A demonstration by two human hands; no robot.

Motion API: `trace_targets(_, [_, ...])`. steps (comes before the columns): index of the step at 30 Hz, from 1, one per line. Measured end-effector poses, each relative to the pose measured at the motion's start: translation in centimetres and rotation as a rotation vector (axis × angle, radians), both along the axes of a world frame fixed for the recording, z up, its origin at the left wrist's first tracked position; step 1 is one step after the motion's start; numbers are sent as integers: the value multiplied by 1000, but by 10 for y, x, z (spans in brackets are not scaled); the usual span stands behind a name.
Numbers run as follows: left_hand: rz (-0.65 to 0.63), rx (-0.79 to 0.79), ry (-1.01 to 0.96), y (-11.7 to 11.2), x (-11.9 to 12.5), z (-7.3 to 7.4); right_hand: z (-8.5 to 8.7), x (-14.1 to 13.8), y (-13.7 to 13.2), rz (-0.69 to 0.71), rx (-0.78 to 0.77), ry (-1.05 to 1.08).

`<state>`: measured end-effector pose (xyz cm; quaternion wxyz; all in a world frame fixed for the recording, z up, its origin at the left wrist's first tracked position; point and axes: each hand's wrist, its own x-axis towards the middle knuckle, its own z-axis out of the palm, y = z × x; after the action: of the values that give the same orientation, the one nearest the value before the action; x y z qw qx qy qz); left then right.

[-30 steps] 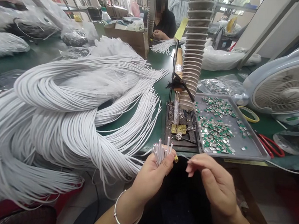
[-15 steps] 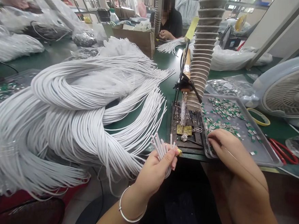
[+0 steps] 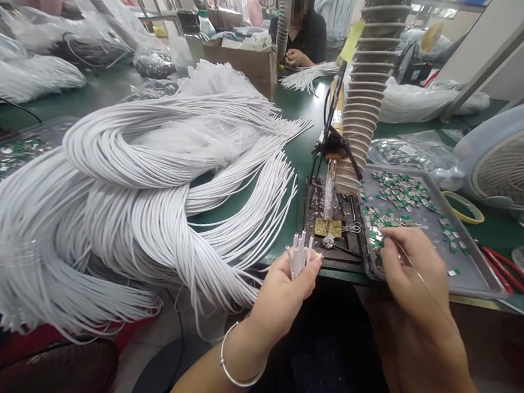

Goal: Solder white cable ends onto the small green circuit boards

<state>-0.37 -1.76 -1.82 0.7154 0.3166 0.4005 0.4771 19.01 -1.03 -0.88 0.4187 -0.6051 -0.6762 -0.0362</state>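
My left hand [image 3: 286,291] is closed round a small bunch of white cable ends [image 3: 300,252], held upright at the table's front edge. My right hand [image 3: 412,264] rests on the near left part of a grey metal tray [image 3: 472,271], fingers curled and pinched among several small green and silver connector parts [image 3: 394,191]. Whether a part sits in the pinch is hidden. A thin wire runs across the back of that hand. Between my hands stands a soldering iron [image 3: 331,165] in a dark holder [image 3: 329,234].
A big heap of looped white cables [image 3: 146,188] covers the green table [image 3: 299,142] to the left. A ribbed fume hose [image 3: 368,78], a white fan [image 3: 509,163], a yellow tape ring [image 3: 462,206] and red scissors [image 3: 510,271] stand right. Another person [image 3: 302,35] works at the far side.
My right hand went from in front of my body onto the tray and now pinches among the parts. My left hand has straightened the cable ends upright and shifted slightly right.
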Motion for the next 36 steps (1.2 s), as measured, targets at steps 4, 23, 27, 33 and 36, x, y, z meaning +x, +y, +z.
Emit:
trace_targets(4, [9,27,14,3,4,-2,1,-25,-14,81,-76,290])
trace_targets(23, [-9,112,90,5,1,2,-10,-65,-17,250,-178,623])
trace_targets(27, [-25,113,98,5,0,3,-11,-65,-16,268,-196,672])
trace_targets(33, [-32,104,110,4,-1,3,-12,-66,-16,268,-201,689])
trace_targets(36, [-23,101,112,4,0,6,-13,-66,-16,269,-207,688])
